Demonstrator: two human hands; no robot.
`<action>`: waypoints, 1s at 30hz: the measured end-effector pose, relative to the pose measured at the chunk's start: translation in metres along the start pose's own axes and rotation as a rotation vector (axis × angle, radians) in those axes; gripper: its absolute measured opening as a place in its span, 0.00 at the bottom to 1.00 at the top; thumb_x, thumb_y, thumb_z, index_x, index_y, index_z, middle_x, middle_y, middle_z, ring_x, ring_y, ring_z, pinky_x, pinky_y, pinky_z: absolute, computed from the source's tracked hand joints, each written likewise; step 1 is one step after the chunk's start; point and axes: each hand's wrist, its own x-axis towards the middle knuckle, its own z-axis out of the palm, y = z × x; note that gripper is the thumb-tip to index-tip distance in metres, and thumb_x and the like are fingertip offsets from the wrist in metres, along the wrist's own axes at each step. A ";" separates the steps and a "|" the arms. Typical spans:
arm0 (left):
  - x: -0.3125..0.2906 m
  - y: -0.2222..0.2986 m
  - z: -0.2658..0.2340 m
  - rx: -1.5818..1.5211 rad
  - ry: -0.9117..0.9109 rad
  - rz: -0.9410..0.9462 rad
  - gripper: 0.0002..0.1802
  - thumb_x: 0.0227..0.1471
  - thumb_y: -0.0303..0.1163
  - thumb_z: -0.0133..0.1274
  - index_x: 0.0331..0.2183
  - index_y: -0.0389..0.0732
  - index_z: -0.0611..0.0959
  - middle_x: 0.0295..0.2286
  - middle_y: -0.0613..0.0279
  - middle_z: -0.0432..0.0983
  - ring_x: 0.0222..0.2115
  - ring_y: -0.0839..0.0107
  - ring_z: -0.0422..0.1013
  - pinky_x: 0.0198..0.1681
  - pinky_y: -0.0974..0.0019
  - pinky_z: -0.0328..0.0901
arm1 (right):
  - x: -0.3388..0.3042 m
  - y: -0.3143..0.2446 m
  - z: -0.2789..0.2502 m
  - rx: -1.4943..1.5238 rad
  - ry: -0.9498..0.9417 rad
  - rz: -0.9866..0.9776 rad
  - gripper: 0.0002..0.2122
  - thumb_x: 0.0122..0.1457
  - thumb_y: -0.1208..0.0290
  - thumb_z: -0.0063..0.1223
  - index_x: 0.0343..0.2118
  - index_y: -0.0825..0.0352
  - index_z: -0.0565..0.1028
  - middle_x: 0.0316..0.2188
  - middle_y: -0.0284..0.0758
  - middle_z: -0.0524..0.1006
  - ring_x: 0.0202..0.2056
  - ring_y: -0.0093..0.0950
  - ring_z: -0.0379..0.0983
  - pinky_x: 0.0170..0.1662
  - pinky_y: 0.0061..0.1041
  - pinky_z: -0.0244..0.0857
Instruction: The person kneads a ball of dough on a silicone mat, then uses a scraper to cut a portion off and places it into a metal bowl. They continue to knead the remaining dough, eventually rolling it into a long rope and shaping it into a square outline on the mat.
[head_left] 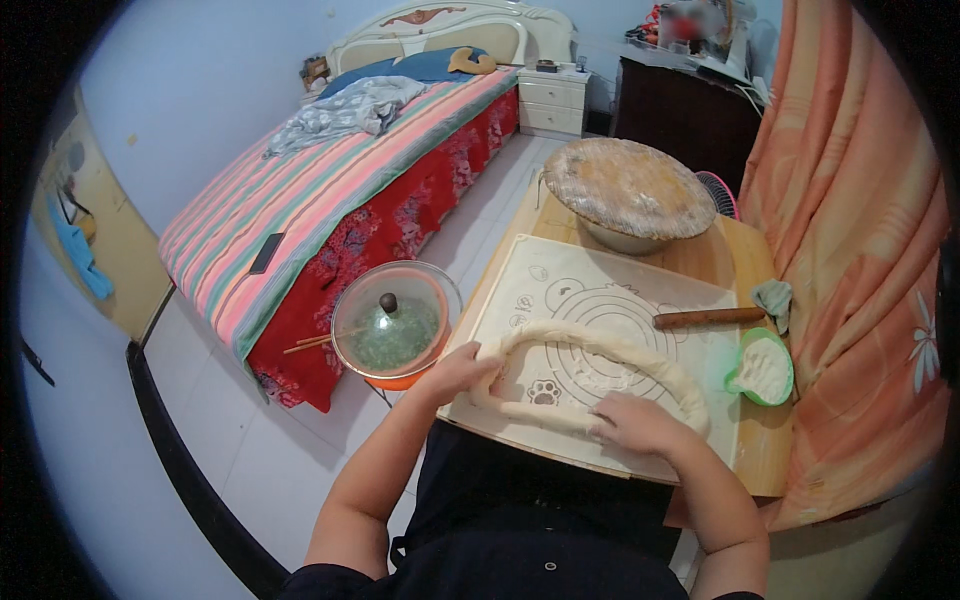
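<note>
One dough loop (pixel 605 342), left hand (pixel 463 371) at its end, right hand (pixel 636 424) on its near strand

Head view: the loop lies on the printed mat (pixel 650 275), its long axis running left to right, slanting nearer the person at the right. The left hand appears to grasp the left bend, so the loop stretches rightward from it. The right hand, palm down, is nearer the right bend; whether its fingers grip or merely press, I cannot tell.

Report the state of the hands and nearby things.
Dough rope: bent into a loop
Left hand: at the loop's left end
Right hand: on its near side
Rolling pin: lying partly on the mat
Green bowl: holding white powder
Glass lid: covering green contents
Round cover: on basin
</note>
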 end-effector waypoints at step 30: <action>0.109 0.032 0.039 1.306 0.237 0.818 0.42 0.44 0.47 0.58 0.57 0.39 0.63 0.51 0.54 0.65 0.55 0.55 0.58 0.58 0.49 0.51 | 0.070 0.092 -0.041 -0.131 0.684 0.262 0.31 0.58 0.53 0.47 0.58 0.72 0.61 0.62 0.44 0.56 0.65 0.38 0.47 0.66 0.37 0.39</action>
